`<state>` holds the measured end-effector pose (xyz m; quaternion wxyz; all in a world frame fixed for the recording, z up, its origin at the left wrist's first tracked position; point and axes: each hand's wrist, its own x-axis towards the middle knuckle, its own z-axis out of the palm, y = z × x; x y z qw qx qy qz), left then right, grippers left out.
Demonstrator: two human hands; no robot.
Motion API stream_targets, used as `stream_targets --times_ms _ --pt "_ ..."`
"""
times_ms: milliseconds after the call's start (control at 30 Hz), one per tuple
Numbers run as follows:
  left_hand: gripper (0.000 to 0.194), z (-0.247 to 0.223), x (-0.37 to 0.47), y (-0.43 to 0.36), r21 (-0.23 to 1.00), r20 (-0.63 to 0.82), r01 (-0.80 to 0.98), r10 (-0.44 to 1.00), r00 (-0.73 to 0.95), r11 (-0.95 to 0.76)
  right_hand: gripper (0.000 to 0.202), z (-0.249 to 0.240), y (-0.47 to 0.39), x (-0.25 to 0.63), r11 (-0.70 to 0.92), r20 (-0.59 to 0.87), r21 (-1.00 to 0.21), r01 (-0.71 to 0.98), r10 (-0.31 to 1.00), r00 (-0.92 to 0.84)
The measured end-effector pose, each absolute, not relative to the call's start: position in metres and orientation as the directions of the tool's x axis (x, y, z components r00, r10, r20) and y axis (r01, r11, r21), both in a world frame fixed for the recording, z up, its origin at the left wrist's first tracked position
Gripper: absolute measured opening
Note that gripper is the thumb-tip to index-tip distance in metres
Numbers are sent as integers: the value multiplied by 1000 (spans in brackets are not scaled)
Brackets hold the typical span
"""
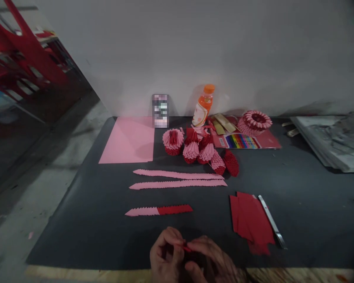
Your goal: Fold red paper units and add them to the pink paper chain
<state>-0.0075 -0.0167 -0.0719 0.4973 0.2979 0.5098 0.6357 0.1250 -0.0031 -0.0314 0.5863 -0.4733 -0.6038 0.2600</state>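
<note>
Pinching a small red paper piece (186,248) between them, left hand (166,253) and right hand (214,259) close together; an uneven crease is likely, since fingers hide the fold.

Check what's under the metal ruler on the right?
The metal ruler lies along the right edge of the red paper stack, partly on it. The black mat is beneath; anything under the stack is hidden.

Plain pale wall (194,47), grey concrete floor (26,204), red metal frames (26,59) at left, dim light
</note>
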Motion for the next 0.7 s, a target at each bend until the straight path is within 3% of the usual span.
stream_targets --times_ms 100,267,333,567,700 --pt "51 -75 -1 -18 931 -159 -365 923 -351 22 11 -34 2 122 411 461 -876 252 866 193" --pt "55 -76 8 -20 923 -173 -385 913 -369 19 22 -29 9 127 439 487 -866 239 849 204" --pt "51 -76 9 -20 928 -166 -373 911 -377 15 13 -25 9 130 422 470 -872 249 864 179" --pt "26 -68 3 -14 965 -56 -258 929 -365 -43 10 -17 13 139 294 348 -909 296 926 148" --pt "29 -43 -2 -11 991 -121 -91 920 -372 93 12 -21 13 142 221 277 -924 313 949 149"
